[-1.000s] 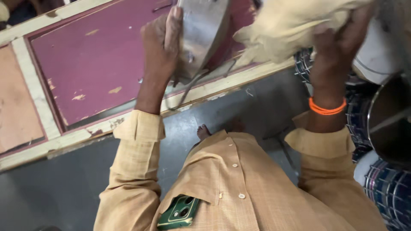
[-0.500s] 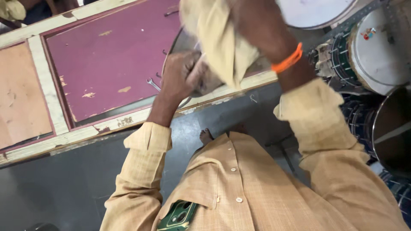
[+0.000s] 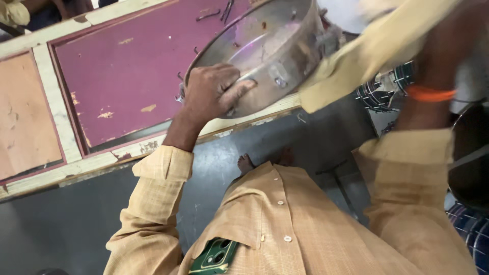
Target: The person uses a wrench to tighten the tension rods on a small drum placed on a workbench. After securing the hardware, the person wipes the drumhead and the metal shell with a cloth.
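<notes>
My left hand [image 3: 211, 94] grips the rim of a round silver metal drum shell [image 3: 275, 46], thumb on the outer wall. The shell is tilted and its open inside faces me. My right hand [image 3: 451, 25] is raised at the top right, blurred and partly cut off by the frame edge, with an orange band [image 3: 428, 94] on the wrist. It holds a yellowish cloth [image 3: 356, 61] that hangs beside the right edge of the shell.
Behind the shell lies a maroon panel [image 3: 127, 66] in a pale wooden frame [image 3: 56, 117], with small metal hooks [image 3: 209, 14] on it. Drums [image 3: 382, 94] stand at the right. A green phone [image 3: 214, 254] sits in my shirt pocket above the grey floor [image 3: 61, 229].
The shell has turned so that its open side faces me. My right hand with the cloth has swung from over the shell to the upper right.
</notes>
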